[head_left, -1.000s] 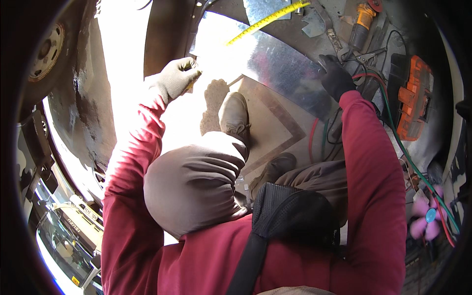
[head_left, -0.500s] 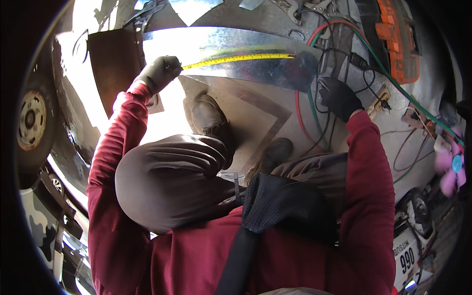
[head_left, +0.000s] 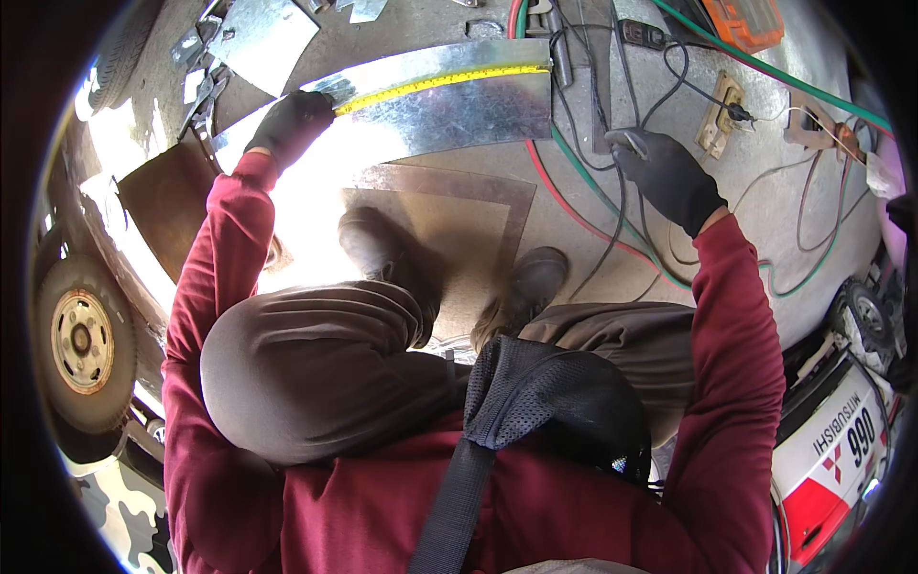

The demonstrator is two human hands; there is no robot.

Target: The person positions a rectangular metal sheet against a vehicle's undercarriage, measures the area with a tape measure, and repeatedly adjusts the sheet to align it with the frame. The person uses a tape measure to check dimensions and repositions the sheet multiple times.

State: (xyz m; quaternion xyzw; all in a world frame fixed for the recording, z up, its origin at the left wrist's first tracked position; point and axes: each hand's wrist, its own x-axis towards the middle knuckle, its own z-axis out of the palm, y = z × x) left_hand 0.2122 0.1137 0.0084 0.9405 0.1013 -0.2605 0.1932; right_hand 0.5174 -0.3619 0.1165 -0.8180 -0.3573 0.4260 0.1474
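Note:
I squat over a long galvanised metal sheet (head_left: 449,115) lying on the concrete floor. A yellow measuring tape (head_left: 440,81) runs along its far edge. My left hand (head_left: 292,124), in a black glove, pins the tape's end at the sheet's left part. My right hand (head_left: 669,177), also gloved, is out to the right past the sheet, closed on a small grey object (head_left: 626,142) among the cables; I cannot tell what it is. My boots (head_left: 368,244) stand on a brown flat sheet (head_left: 459,215) below the shiny one.
Red, green and black cables (head_left: 593,206) trail over the floor at right, near a wooden socket block (head_left: 719,113) and an orange case (head_left: 755,19). Metal offcuts (head_left: 263,33) lie at top left. A car wheel (head_left: 81,340) is at left, and a small white-and-red car body (head_left: 841,450) at lower right.
The view has swung, bringing the shiny sheet fully into sight. The tape has settled along the sheet's far edge with my left hand at its end; my right hand stays out at right.

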